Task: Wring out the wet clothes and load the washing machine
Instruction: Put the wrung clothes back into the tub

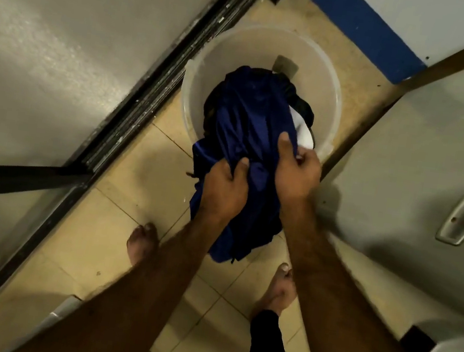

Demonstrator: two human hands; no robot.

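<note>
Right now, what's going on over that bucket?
A barefoot person stands over a clear bucket on the tiled floor. The left hand and right hand each have a grip on a dark blue garment; part hangs out past the near rim, the rest lies inside. A white cloth sits in the bucket beside it.

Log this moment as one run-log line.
left grip: holds blue garment | right grip: holds same garment | garment: partly out of bucket | bucket: on floor, white cloth and dark cloth inside
</note>
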